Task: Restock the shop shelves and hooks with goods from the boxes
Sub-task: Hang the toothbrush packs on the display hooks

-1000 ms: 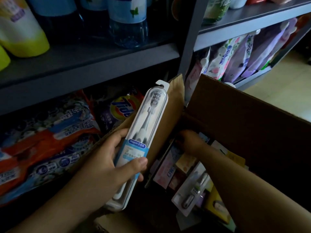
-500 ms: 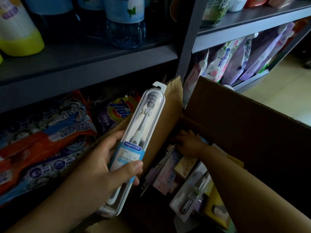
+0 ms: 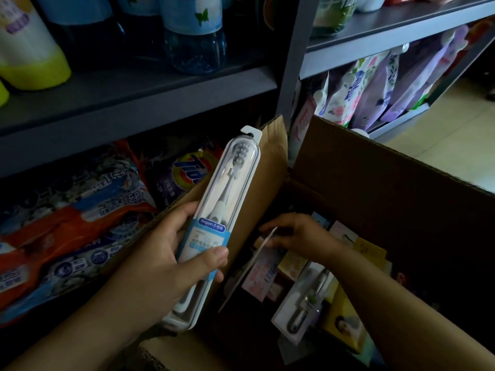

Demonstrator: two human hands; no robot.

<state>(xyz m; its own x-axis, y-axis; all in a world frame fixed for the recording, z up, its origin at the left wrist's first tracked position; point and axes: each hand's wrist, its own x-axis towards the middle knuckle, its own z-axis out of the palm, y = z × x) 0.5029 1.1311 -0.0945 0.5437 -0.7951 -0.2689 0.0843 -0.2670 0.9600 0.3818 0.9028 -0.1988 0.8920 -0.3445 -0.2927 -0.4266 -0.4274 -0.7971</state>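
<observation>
Head view: left hand (image 3: 160,253) grips toothbrush pack (image 3: 225,210) before detergent bags (image 3: 67,223); right hand (image 3: 300,234) pinches a card (image 3: 263,250) inside box (image 3: 375,183).

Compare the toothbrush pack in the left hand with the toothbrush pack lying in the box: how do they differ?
The held pack is gripped by the left hand and raised above the box; the boxed pack lies loose among other goods. The held pack is a long rounded clear case with a blue label; the boxed pack is a flatter card-backed blister. The held pack is well lit; the boxed pack sits in shadow. Both show a toothbrush through clear plastic.
</observation>
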